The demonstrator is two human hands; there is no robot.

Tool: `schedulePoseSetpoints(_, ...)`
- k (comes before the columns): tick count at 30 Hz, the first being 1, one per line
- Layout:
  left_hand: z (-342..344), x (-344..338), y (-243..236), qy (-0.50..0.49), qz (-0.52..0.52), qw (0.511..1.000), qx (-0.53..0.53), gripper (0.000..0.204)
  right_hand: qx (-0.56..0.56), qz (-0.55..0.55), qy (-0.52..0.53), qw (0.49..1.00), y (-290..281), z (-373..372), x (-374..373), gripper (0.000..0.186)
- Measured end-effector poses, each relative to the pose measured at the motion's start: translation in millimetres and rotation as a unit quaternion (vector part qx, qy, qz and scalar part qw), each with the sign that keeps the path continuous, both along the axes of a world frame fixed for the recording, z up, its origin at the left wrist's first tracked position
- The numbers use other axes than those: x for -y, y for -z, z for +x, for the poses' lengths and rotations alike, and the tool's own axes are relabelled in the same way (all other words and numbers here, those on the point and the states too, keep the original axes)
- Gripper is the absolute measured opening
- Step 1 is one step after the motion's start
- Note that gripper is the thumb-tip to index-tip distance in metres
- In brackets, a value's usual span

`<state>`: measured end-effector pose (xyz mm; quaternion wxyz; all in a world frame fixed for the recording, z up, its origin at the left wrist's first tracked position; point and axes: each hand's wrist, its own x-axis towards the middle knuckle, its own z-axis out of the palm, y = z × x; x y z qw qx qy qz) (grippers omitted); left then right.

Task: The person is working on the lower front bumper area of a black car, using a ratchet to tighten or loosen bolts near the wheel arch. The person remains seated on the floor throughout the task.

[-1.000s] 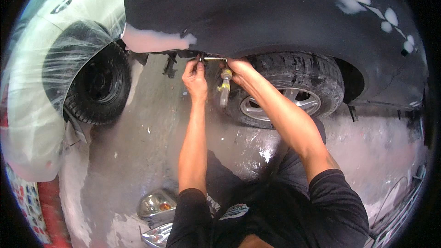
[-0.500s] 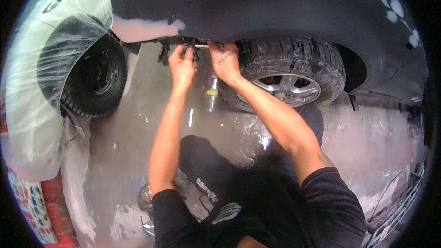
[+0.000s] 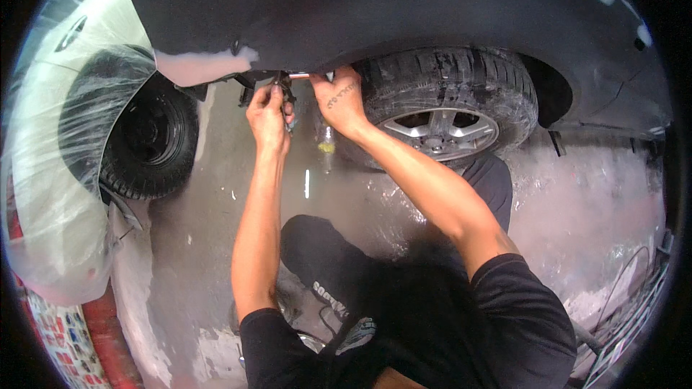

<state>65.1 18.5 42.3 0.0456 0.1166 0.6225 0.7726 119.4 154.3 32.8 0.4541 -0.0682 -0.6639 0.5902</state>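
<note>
Both my hands are raised to the lower edge of a dark grey car body panel point(image 3: 288, 14), just left of a muddy wheel point(image 3: 440, 83). My left hand point(image 3: 268, 119) is closed, thumb up, round a small dark part I cannot make out clearly. A short shiny metal rod point(image 3: 298, 75) runs sideways between the hands. Its right end goes into my right hand point(image 3: 340, 103), whose fingers are curled and partly hidden under the panel edge. Beside the hands, the panel carries a pinkish filler patch point(image 3: 205, 65).
At left stands a white car point(image 3: 43, 173) under clear plastic film, its black wheel point(image 3: 148, 130) showing. A clear bottle with a yellow band point(image 3: 326, 148) is on the wet, stained floor point(image 3: 194, 245) below my right hand. A metal rack point(image 3: 620, 338) stands at lower right.
The view has shifted slightly, so the panel and my hands sit further left. My left hand has turned a little, its thumb pressing the dark part. The rod is still between my hands.
</note>
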Motion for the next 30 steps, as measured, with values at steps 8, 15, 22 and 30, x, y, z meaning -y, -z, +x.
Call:
schedulePoseSetpoints(8, -16, -17, 45, -0.003, 0.179, 0.979, -0.100, 0.020, 0.106, -0.063, -0.086, 0.989, 12, -29, -15, 0.029)
schedulePoseSetpoints(15, -26, -16, 56, 0.025, 0.215, 0.971, -0.106, 0.023, 0.171, -0.228, -0.170, 0.943, 2, -29, -14, 0.037)
schedulePoseSetpoints(22, -35, -17, 61, 0.011, 0.210, 0.970, -0.120, 0.029, 0.200, -0.351, -0.303, 0.863, -29, -11, -26, 0.028)
schedulePoseSetpoints(30, -39, -10, 66, 0.006, 0.207, 0.963, -0.174, 0.021, 0.213, -0.360, -0.282, 0.864, -34, -10, -19, 0.030)
